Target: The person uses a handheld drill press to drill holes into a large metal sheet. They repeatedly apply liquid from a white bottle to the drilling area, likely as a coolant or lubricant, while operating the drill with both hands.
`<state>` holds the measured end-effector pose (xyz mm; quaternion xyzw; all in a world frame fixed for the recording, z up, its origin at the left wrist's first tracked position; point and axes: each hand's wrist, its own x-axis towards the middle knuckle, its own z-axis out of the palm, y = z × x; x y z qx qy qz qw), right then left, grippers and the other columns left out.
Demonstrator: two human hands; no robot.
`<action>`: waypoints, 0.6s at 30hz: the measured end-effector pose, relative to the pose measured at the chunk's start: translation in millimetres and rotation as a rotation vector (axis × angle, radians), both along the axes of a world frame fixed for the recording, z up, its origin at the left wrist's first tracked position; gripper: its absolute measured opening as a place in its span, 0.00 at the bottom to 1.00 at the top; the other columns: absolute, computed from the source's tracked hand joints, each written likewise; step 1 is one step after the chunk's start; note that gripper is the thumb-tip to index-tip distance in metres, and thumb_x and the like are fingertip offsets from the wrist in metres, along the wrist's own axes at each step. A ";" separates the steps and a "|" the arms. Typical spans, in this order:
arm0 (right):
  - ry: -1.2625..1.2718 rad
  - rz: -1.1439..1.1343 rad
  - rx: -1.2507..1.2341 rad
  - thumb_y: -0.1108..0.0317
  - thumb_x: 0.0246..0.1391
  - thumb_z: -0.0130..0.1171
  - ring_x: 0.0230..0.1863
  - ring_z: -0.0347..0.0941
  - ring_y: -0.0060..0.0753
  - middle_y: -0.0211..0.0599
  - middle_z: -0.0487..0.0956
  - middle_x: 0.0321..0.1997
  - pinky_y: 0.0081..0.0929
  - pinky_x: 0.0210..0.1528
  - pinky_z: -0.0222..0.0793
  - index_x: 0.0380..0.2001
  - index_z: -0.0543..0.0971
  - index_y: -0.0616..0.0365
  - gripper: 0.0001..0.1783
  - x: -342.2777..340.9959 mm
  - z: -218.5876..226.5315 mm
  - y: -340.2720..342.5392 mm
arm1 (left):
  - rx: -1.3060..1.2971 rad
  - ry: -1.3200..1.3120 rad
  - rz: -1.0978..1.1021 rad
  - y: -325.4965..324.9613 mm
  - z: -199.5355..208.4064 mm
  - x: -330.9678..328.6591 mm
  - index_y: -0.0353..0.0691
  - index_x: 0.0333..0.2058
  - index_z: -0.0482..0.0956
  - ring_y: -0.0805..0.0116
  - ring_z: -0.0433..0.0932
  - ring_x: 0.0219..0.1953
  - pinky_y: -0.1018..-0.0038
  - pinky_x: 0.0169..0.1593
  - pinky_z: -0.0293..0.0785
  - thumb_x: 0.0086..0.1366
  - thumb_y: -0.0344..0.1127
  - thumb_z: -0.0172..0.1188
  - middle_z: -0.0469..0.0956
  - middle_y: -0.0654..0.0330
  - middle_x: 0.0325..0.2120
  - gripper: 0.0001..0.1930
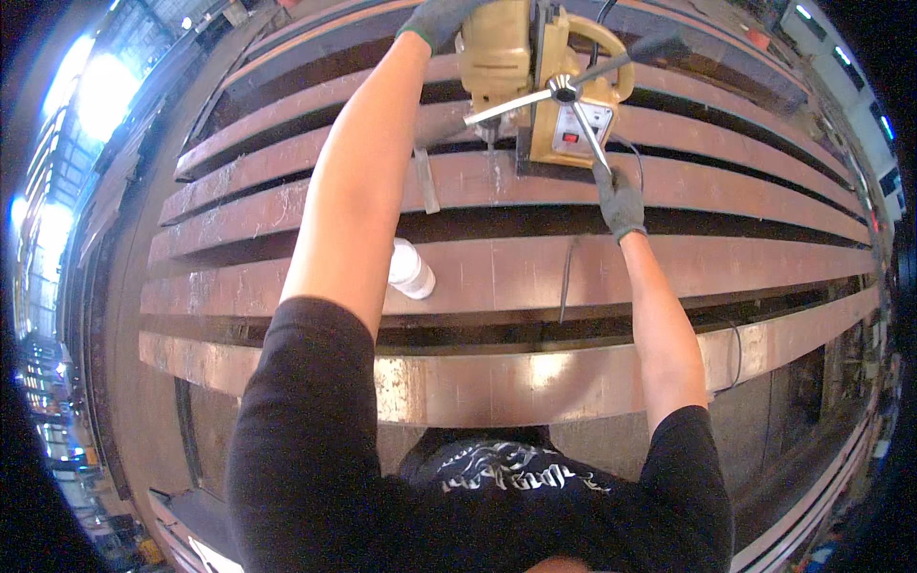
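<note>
Upper centre: seemingly heavy, rigid drill (pixel 546 120); my right hand (pixel 622 201) gripped its spoke (pixel 589 137), an apt hold; left hand (pixel 439 21), grip unclear.

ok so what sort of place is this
Most likely a metal fabrication workshop: long reddish-brown beams, seemingly steel, lie in rows, a yellow drill-like machine with a spoked handle stands on them, and strip lights show at the upper right.

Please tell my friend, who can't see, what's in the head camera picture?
A gloved right hand grips a lever on a yellow machine standing on brown beams, while the gloved left hand is at the machine's upper left. A white container sits on a nearer beam.
</note>
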<state>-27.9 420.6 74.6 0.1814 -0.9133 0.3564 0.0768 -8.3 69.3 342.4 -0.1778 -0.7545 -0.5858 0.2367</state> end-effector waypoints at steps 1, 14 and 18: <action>-0.001 0.009 -0.002 0.32 0.66 0.47 0.49 0.79 0.70 0.63 0.83 0.46 0.55 0.51 0.73 0.49 0.82 0.61 0.39 9.8 1.4 -4.3 | 0.042 -0.006 0.002 -5.6 -10.7 -7.3 0.37 0.58 0.77 0.71 0.78 0.52 0.72 0.55 0.76 0.69 0.40 0.66 0.81 0.60 0.51 0.22; -0.114 0.130 0.094 0.25 0.62 0.46 0.49 0.80 0.64 0.61 0.84 0.43 0.52 0.51 0.74 0.48 0.83 0.59 0.44 -64.4 -5.8 19.3 | -0.221 0.003 0.247 26.7 -8.0 42.8 0.36 0.60 0.76 0.67 0.79 0.53 0.69 0.58 0.76 0.71 0.42 0.63 0.82 0.57 0.53 0.24; 0.021 0.073 0.032 0.24 0.61 0.45 0.45 0.80 0.66 0.62 0.83 0.38 0.54 0.48 0.73 0.42 0.84 0.60 0.44 -11.3 -0.2 7.5 | 0.033 -0.072 -0.014 10.8 -19.7 27.4 0.37 0.61 0.75 0.67 0.79 0.55 0.71 0.56 0.78 0.72 0.45 0.62 0.81 0.58 0.54 0.25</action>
